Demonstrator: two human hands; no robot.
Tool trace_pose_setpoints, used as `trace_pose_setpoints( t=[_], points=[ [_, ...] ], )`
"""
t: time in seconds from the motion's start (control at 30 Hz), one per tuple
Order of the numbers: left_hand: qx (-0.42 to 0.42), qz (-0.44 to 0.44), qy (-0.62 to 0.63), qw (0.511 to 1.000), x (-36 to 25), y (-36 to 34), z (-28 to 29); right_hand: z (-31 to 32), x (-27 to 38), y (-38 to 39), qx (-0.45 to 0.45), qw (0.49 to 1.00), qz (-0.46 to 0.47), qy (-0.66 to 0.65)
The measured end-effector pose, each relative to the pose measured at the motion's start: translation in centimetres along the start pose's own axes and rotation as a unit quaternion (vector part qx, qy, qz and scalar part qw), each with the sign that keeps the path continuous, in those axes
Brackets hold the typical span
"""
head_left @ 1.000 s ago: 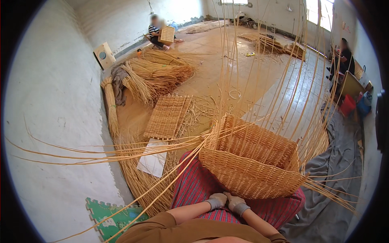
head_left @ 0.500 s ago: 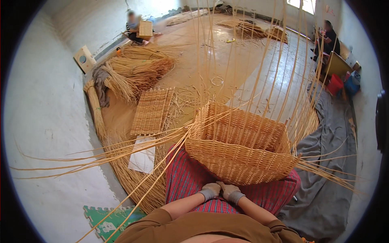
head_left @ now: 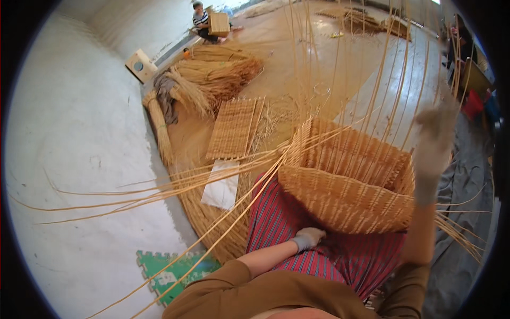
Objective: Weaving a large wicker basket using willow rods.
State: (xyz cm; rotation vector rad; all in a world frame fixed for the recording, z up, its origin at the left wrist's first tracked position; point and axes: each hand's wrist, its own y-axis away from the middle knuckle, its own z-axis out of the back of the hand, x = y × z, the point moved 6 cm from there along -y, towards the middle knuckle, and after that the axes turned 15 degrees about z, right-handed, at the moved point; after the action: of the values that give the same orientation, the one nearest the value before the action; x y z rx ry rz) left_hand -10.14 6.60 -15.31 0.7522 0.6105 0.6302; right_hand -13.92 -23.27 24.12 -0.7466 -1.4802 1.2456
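Note:
My left hand (head_left: 311,236), in a grey glove, rests on the striped cloth over my lap (head_left: 273,220), just below the woven basket (head_left: 342,204); how its fingers lie is unclear. My right hand (head_left: 433,141), also gloved, is raised at the basket's right beside the long upright rods, smeared by motion. The basket tilts on my knees, its rods standing up from inside. Loose rod ends (head_left: 154,189) fan out to the left, others to the right.
A seated person (head_left: 202,21) holds a woven panel at the back left; another (head_left: 465,42) is at the right. Willow bundles (head_left: 223,74), woven mats (head_left: 231,130), a white board (head_left: 220,189), green foam mat (head_left: 170,271), grey sheet (head_left: 457,159) and red bucket (head_left: 473,103) lie around.
My right hand has left the left hand in my lap and swung up to the right. The view has shifted, so the basket sits further right in the picture.

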Motion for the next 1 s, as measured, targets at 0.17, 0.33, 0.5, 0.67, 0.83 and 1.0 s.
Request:
trace_pose_setpoints(
  t=[0.17,0.33,0.5,0.67,0.83,1.0],
  points=[
    [0.022,0.02,0.029,0.999,-0.4,0.3,1.9,-6.3,4.3,-8.5,0.345,0.912,-0.121,0.184],
    [-0.013,-0.004,-0.025,1.0,-0.4,0.2,0.9,-9.2,2.9,4.0,0.7,0.691,-0.01,0.18],
    [0.006,-0.011,0.012,1.0,-0.3,-0.4,-0.4,-7.5,8.0,17.1,0.762,0.591,-0.211,-0.163],
    [0.016,-0.007,0.004,1.0,0.0,0.1,-0.3,-5.8,7.2,19.9,0.794,0.586,-0.16,-0.038],
    [0.015,-0.014,0.008,1.0,0.3,0.5,0.8,-6.9,7.1,14.8,0.804,0.574,-0.153,0.003],
    [-0.008,-0.02,-0.021,1.0,-0.4,0.6,1.3,-13.0,3.6,-6.0,0.59,0.8,0.008,0.108]
  ],
)
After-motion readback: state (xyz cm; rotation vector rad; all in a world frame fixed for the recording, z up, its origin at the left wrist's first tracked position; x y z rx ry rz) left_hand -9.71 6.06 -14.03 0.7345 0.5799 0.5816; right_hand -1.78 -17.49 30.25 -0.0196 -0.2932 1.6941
